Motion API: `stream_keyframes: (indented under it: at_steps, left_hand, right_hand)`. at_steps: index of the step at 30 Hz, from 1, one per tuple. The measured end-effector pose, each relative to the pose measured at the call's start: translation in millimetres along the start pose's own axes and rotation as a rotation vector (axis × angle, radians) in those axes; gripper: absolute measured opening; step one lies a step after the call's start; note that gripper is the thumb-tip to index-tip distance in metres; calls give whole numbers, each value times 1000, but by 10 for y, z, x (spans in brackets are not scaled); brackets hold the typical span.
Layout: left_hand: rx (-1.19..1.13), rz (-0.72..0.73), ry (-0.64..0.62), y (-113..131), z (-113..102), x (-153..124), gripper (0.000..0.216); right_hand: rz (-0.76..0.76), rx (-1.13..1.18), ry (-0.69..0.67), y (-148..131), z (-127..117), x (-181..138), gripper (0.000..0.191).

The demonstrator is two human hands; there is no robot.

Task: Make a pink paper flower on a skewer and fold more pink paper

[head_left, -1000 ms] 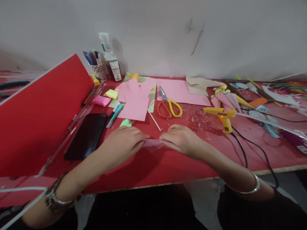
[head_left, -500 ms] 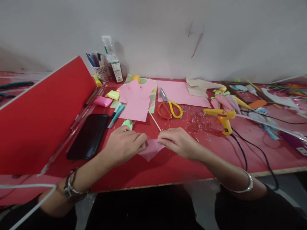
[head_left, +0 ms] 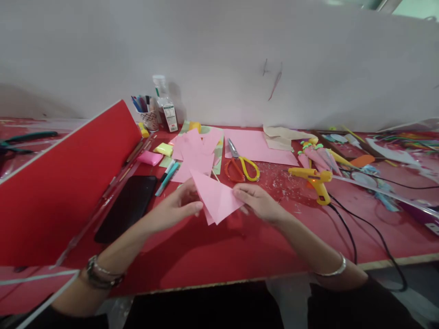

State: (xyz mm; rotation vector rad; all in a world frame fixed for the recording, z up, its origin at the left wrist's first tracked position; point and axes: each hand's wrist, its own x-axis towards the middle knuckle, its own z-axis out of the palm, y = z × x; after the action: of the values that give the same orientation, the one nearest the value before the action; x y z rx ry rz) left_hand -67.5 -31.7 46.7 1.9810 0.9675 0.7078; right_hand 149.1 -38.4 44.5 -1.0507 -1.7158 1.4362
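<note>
A folded pink paper [head_left: 217, 196] is held up over the front of the red table, its layers slightly apart at the lower point. My right hand [head_left: 259, 201] pinches its right corner, thumb on top and fingers underneath. At the paper's left edge is my left hand [head_left: 174, 205], curved loosely around it; the thumb lies at the edge and the fingertips are partly hidden behind the sheet. Just beyond the paper lie scissors [head_left: 243, 167] with one red and one yellow handle. A thin stick [head_left: 215, 175] shows partly behind the paper.
Pink sheets [head_left: 195, 153] lie behind my hands. A black phone [head_left: 126, 208] and markers [head_left: 168, 177] are at left, beside a slanted red board [head_left: 72, 192]. A yellow glue gun [head_left: 315, 180] with black cords stands right, near pink cones [head_left: 318, 155]. A bottle [head_left: 168, 112] stands behind.
The pink paper has risen from the table and now shows as a larger folded shape. My left hand has loosened from a closed grip, its thumb apart. The view has tilted up.
</note>
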Motion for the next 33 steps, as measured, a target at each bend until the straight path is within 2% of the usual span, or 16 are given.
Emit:
stream_keyframes:
  at_steps: [4,7,9,11,14,15,16,19,21,23,25,27,29,31,33]
  left_hand:
    - [-12,33,27,-1,126,113,43]
    - [-79,26,50,-61,157,174,31]
    - [-135,-5,75,-85,162,197,24]
    - [-156,-73,111,-81,173,205,22]
    - [-129,-275,178,-35,212,199,25]
    - [-118,-344,197,-18,229,193,27]
    - [-113,-397,204,-3,245,186,30]
    - [-141,-437,164,16,282,167,32]
    - [-163,-423,107,6,291,161,32]
    - [-151,-421,71,-14,291,161,33]
    - [-135,-426,55,-33,282,158,34]
    - [-163,-440,17,-50,260,150,34]
    - [-233,-453,-72,-66,229,136,33]
    - [-304,-461,-167,-84,192,124,31]
    - [-345,-462,-210,-106,160,121,29]
  right_hand:
    - [53,172,-34,59,105,126,32]
    - [69,89,-11,67,112,179,30]
    - [1,-35,56,71,108,181,25]
    - [-122,-199,98,79,114,160,30]
    - [-258,-468,44,100,147,114,60]
    - [-274,-530,41,111,161,103,62]
    - [-272,-564,61,124,172,98,55]
    - [-157,-446,227,165,185,110,26]
    - [-62,-235,290,185,174,127,22]
    - [-1,-49,258,198,155,138,23]
    - [7,-10,210,209,130,136,28]
    - [-80,-129,237,224,93,126,36]
    - [-267,-321,257,241,41,113,42]
    - [-429,-491,185,253,-19,103,48]
    - [-486,-596,65,259,-70,96,51]
